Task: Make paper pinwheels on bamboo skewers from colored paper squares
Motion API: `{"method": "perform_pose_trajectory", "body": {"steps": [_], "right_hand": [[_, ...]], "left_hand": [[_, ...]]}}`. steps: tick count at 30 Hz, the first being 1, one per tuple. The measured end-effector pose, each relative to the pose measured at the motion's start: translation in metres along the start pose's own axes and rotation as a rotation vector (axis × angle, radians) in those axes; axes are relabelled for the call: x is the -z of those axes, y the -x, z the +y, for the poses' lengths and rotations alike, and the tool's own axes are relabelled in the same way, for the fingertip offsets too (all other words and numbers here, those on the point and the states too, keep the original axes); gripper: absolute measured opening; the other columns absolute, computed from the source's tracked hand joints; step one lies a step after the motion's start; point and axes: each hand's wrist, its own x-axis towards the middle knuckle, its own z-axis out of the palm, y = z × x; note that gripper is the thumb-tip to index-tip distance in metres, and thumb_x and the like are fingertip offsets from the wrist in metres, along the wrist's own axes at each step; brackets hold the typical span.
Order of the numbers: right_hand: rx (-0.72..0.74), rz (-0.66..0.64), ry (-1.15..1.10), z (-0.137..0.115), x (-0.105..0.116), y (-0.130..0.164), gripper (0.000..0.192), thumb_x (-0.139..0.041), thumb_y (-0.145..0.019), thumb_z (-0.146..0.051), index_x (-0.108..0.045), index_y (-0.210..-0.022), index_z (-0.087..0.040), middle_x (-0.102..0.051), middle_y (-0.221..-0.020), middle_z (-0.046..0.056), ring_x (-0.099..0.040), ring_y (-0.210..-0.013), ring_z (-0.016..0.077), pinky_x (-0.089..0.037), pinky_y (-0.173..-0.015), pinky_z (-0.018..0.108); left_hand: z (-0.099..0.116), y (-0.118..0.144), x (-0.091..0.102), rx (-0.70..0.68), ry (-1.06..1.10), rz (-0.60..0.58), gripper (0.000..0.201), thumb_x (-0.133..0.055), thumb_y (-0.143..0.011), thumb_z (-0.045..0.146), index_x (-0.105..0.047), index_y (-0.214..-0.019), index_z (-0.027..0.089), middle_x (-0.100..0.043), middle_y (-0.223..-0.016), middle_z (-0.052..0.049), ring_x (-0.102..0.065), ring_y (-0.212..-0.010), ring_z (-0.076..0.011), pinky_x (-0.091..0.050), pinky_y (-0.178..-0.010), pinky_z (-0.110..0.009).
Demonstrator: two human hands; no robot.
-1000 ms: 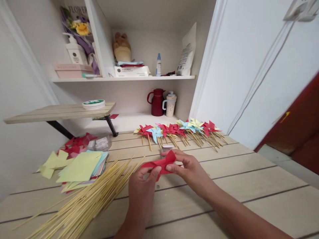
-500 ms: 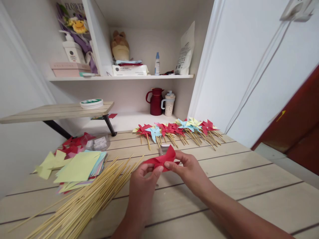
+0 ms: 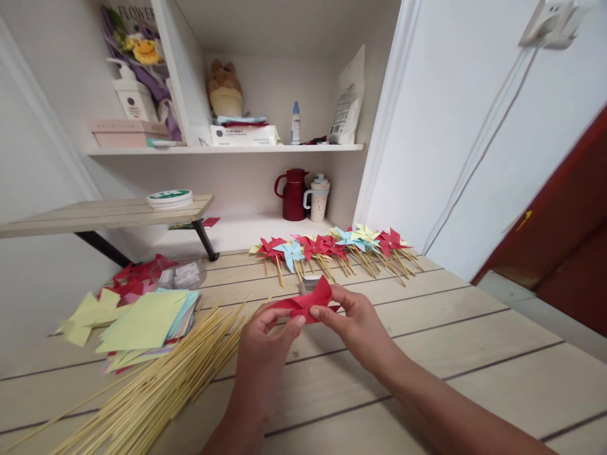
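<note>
Our right hand (image 3: 358, 322) pinches the red paper (image 3: 304, 306) while our half-curled left hand (image 3: 265, 344) holds its side, so a slipping thumb could loosen its folds.

A: What is noted of the red paper pinwheel (image 3: 306, 304)?
B: Plain red; blades curled toward the middle. One broad blade is raised to a point, another stretched leftward.
A: Position?
B: Held up between left hand (image 3: 265, 338) and right hand (image 3: 358, 322), pinched near its middle by the latter. Underside folds seem hidden.
</note>
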Motion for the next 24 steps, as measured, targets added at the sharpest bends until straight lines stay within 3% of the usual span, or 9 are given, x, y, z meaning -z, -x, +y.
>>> {"method": "perform_pose_trajectory", "body": {"steps": [9, 18, 24], "right_hand": [[0.051, -0.005, 0.054, -0.007, -0.002, 0.002, 0.012, -0.067, -0.082, -0.03, -0.077, -0.084, -0.023, -0.069, -0.084, 0.002, -0.058, -0.083, 0.0199, -0.045, -0.077, 0.032], [-0.003, 0.012, 0.068, -0.008, -0.003, 0.002, 0.013, -0.067, -0.08, -0.031, -0.073, -0.076, -0.02, -0.067, -0.085, 0.003, -0.057, -0.08, 0.0189, -0.043, -0.071, 0.031], [-0.006, 0.044, 0.059, -0.01, -0.002, 0.002, 0.016, -0.067, -0.08, -0.036, -0.073, -0.078, -0.021, -0.065, -0.079, 0.003, -0.056, -0.08, 0.02, -0.041, -0.066, 0.03]], "left_hand": [[0.005, 0.003, -0.005, -0.049, -0.027, 0.048, 0.019, -0.076, -0.069, 0.033, -0.078, -0.082, 0.019, -0.077, -0.087, -0.008, -0.07, -0.076, -0.0215, -0.053, -0.068, -0.03], [0.015, 0.009, -0.005, -0.029, -0.172, 0.123, 0.015, -0.077, -0.067, 0.036, -0.078, -0.068, 0.02, -0.074, -0.07, -0.004, -0.068, -0.07, -0.0217, -0.053, -0.068, -0.031], [0.012, 0.009, -0.007, -0.109, -0.122, 0.144, 0.014, -0.08, -0.065, 0.034, -0.077, -0.07, 0.021, -0.074, -0.074, -0.003, -0.068, -0.073, -0.0218, -0.052, -0.07, -0.031]]}}
